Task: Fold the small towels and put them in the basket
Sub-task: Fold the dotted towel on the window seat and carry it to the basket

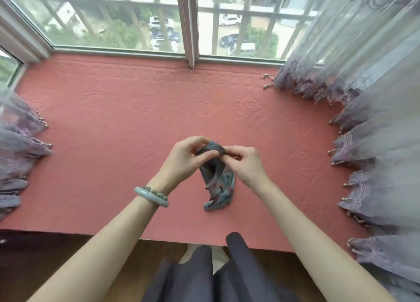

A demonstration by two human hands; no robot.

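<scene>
A small grey-blue patterned towel (218,183) hangs crumpled between my hands above the pink quilted mat (113,124), and its lower end touches the mat. My left hand (185,157) pinches the towel's top edge on the left. My right hand (244,163) pinches the same edge just to the right, fingertips almost meeting the left hand's. A pale bangle and a bead bracelet sit on my left wrist. No basket is in view.
Sheer purple curtains with beaded hems (372,142) spill onto the mat at the right, and more curtain (16,156) lies at the left edge. A barred window (191,24) closes the far side. The mat's front edge drops to a wooden floor (45,260).
</scene>
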